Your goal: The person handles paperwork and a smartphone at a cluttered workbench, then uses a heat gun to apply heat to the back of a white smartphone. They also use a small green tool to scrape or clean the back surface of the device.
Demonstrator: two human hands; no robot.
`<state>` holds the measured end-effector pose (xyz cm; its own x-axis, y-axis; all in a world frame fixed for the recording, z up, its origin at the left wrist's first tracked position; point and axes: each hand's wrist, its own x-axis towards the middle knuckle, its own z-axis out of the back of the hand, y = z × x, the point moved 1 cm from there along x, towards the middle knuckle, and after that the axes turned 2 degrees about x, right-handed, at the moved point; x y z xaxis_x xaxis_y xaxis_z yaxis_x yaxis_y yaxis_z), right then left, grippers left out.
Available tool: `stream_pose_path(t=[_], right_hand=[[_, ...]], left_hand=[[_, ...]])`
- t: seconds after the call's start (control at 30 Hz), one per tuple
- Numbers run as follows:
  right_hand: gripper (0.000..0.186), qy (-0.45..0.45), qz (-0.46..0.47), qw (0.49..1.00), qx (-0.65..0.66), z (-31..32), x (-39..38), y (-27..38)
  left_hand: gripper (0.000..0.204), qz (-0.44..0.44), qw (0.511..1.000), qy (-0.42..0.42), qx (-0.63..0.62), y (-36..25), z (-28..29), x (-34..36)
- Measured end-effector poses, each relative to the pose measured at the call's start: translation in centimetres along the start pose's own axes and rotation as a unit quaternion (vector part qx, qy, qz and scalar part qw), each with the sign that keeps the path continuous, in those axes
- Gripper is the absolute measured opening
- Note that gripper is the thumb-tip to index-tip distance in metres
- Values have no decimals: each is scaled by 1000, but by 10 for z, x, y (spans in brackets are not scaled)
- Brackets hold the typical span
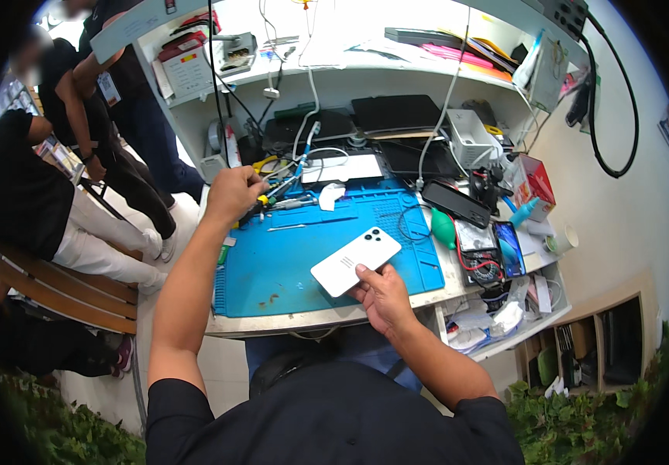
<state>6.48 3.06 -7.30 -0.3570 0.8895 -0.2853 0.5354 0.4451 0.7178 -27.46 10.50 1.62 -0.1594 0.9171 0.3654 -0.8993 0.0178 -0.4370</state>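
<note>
In my right hand [381,298] I hold a white smartphone [355,260], back side up with its camera lenses visible, over the lower middle of the blue silicone repair mat [272,275]. My left hand [233,191] is raised at the mat's upper left, by yellow-handled screwdrivers and tweezers [272,198]; its fingers are curled together, and I cannot make out what is in them. A small scrap of white paper [332,196] and a thin metal tool [286,228] lie on the mat.
A green air blower [443,229], dark phone [456,204], lit phone [509,249], meter with red leads and red box [534,184] crowd the right. An open drawer [505,314] holds clutter. Cables hang from the shelf. Several people [113,108] are beside a wooden bench at left.
</note>
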Motion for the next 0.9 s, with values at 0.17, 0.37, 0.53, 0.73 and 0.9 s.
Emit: stream_pose_path(t=[0.17, 0.37, 0.53, 0.73, 0.9], right_hand=[[41, 0, 0, 1000, -4, -15, 2, -3], [39, 34, -40, 999, -3, -7, 6, -3], [36, 21, -42, 998, 49, -7, 1, -3], [43, 72, -150, 986, 29, -6, -4, -23], [36, 164, -103, 933, -302, -1, -54, 59]], left_hand=[[15, 23, 983, 144, -110, 7, -6, -34], [20, 76, 983, 87, -143, 5, 5, -82], [15, -84, 988, 65, -114, 12, 7, -92], [14, 20, 990, 109, -92, 2, -4, -113], [13, 37, 986, 144, -73, 18, -16, -113]])
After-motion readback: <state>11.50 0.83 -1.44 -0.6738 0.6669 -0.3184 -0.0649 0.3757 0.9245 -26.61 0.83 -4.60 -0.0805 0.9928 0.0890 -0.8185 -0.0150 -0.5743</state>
